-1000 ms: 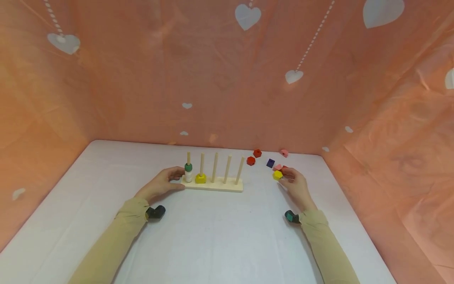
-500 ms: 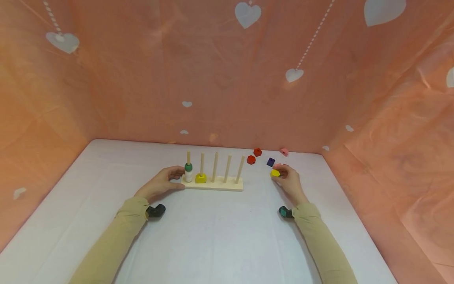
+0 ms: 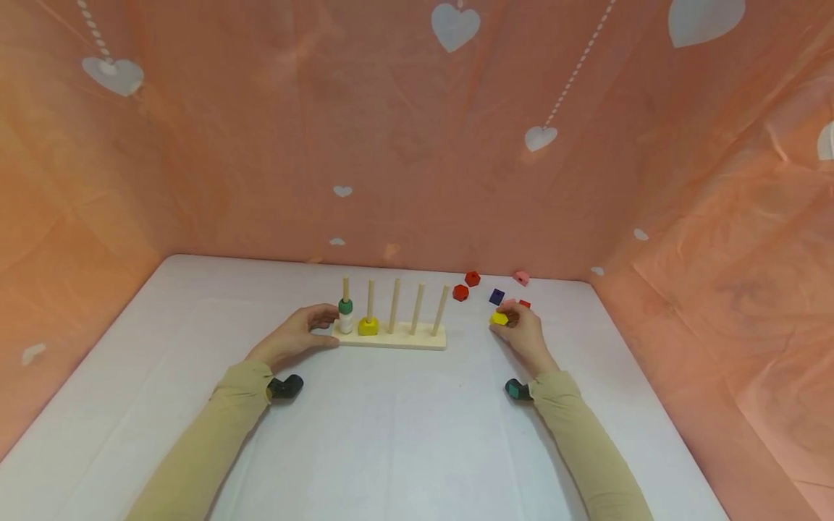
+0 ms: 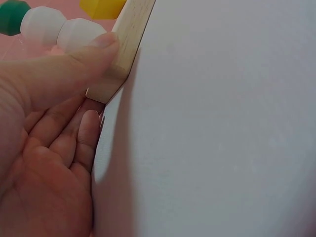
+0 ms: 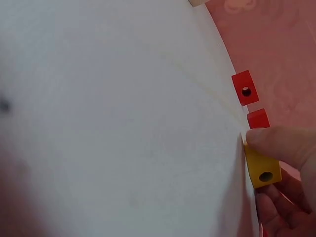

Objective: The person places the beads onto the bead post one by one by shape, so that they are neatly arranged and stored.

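The right hand (image 3: 526,339), pinching a yellow hexagonal bead (image 3: 499,318), has shifted slightly toward the pale wooden five-peg stand (image 3: 407,343); the bead sits right of it, not yet threaded. The left hand (image 3: 295,336) grips the stand's left end. Beneath the stand spreads a white counter (image 3: 404,441); behind hangs orange sheeting (image 3: 384,137).

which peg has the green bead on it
The leftmost peg, beside the left hand: its green bead sits above white beads; the second peg holds one yellow block, the other three pegs are bare.

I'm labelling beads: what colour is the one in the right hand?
The held bead is yellow, clearest in the right wrist view.
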The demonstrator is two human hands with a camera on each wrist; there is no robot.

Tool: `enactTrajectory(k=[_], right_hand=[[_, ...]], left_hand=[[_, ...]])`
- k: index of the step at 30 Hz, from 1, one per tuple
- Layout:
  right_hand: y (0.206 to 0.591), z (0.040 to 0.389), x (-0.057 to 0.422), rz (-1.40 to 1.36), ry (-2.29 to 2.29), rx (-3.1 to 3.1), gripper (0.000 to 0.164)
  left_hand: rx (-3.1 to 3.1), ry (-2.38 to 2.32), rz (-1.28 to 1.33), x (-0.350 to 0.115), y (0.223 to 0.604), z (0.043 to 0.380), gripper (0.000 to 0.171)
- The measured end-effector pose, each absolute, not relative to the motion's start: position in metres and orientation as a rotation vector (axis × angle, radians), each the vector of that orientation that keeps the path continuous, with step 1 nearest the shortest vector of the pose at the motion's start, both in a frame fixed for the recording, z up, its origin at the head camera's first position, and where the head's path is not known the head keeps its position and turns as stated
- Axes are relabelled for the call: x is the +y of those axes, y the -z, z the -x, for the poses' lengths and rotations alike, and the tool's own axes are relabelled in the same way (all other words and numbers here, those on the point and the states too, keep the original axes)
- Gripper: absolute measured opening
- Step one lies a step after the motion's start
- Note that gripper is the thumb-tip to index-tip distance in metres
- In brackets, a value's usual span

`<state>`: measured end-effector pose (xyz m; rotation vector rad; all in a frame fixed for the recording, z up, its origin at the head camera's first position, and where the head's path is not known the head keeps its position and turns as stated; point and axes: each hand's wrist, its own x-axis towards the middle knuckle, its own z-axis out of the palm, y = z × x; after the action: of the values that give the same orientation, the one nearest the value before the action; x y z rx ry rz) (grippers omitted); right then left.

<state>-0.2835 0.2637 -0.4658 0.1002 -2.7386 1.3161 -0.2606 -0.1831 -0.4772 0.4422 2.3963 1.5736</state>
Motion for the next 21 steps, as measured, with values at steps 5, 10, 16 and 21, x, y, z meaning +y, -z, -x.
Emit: enactTrajectory(k=[5,10,16,21], right_hand=[[0.4644,0.2829,0.2633,-0.146,-1.314,-2.738,0.033],[0.4632,0.2821,0.2657,-0.185,-1.359,-2.741,0.034],[0.4618,0.2816,0.2698,-0.218,-1.357,-2.774,0.036],[0.4621,0.2818,0.2705,-0.242,-1.35,-2.769,0.026]], left_hand=[[2.392,-1.575,-0.45,-0.1831,0.4766,0.2603,0.061],[2.402,-1.564,-0.454,-0.1845,0.4767,0.2614,0.06],[2.401,-1.57,-0.457,-0.1847,0.477,0.2626,0.061],[2.396,-1.57,-0.462,-0.1841,0.478,0.2625,0.061]])
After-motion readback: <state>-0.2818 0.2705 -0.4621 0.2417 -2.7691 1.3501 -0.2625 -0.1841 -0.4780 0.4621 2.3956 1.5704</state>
